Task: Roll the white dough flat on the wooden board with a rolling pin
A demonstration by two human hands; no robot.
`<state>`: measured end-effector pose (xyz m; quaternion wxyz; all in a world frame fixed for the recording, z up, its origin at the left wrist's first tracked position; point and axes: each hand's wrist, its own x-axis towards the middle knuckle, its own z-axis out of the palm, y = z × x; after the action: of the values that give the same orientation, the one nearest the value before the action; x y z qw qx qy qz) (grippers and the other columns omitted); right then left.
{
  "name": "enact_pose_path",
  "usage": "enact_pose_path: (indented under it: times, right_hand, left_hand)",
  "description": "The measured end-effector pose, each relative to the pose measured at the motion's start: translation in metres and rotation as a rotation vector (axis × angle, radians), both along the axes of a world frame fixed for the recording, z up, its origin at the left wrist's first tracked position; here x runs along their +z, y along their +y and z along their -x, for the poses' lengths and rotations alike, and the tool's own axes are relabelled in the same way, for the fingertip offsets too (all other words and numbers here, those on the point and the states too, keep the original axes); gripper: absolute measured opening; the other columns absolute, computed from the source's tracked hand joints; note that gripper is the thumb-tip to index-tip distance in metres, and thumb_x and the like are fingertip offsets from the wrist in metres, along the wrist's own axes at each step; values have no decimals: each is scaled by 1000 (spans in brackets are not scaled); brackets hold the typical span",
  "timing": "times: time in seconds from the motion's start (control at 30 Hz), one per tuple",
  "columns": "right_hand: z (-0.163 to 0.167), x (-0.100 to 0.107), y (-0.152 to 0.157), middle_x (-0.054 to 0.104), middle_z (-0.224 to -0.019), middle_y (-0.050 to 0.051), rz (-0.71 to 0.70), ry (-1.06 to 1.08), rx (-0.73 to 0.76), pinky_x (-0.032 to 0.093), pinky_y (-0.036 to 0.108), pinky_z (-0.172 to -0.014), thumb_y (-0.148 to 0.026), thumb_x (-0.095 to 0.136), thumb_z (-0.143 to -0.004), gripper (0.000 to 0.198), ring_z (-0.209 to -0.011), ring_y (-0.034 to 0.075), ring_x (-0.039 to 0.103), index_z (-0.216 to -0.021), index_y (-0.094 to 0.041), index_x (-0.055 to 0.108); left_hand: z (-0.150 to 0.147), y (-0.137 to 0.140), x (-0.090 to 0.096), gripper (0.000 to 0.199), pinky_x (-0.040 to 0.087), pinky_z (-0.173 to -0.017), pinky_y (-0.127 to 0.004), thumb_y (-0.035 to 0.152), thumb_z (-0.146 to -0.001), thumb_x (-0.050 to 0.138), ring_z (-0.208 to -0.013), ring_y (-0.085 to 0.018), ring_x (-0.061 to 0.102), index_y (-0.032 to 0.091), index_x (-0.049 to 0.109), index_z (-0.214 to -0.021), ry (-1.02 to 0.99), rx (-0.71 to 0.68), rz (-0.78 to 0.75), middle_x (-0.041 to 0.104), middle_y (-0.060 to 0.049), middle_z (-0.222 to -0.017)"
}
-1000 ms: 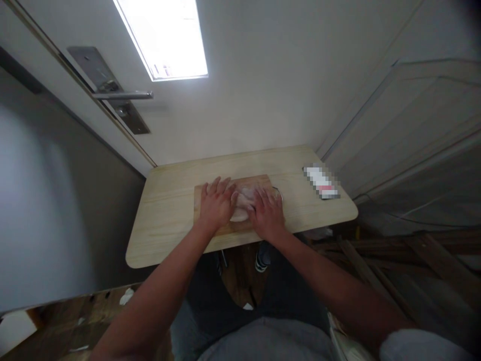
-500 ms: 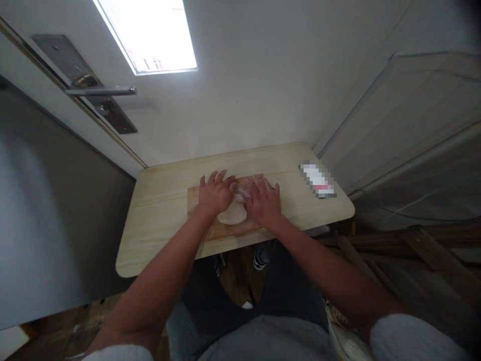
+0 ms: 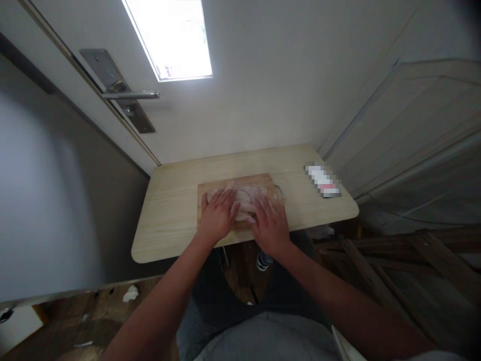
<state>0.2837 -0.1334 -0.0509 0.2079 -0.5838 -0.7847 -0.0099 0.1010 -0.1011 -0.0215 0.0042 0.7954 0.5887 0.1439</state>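
A pale, flattened piece of dough (image 3: pixel 245 206) lies on a wooden cutting board (image 3: pixel 259 179) dusted with white flour. My left hand (image 3: pixel 219 214) rests palm down at the dough's left side, fingers stretched forward over it and the thumb pointing inward. On the opposite side my right hand (image 3: pixel 269 223) also lies flat, with fingers extended over the dough's right part and the board's floury surface. Both palms cover parts of the dough, so its full outline is hidden. A metal ring handle (image 3: pixel 279 193) sticks out at the board's right end.
The board lies on a small light wood table (image 3: pixel 169 200) with rounded corners, against a white door with a lever handle (image 3: pixel 131 95). A pixelated phone-like object (image 3: pixel 322 179) lies at the table's right. Wooden slats (image 3: pixel 368 271) stand at lower right.
Both hands have drawn back toward me on the board, with fingers now lower and flatter on the dough. The dough's near part is more covered. The camera view has shifted slightly left.
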Motion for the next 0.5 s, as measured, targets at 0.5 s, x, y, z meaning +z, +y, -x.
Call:
enact_pose_path:
  times: [0.5]
  right_hand:
    - [-12, 34, 29, 73, -99, 8, -45, 286, 87, 41, 39, -99, -29, 45, -98, 30, -102, 23, 61, -93, -18, 72]
  left_hand:
    - [7, -25, 6, 53, 14, -118, -63, 48, -95, 49, -143, -30, 36, 29, 46, -145, -35, -1, 16, 49, -7, -152]
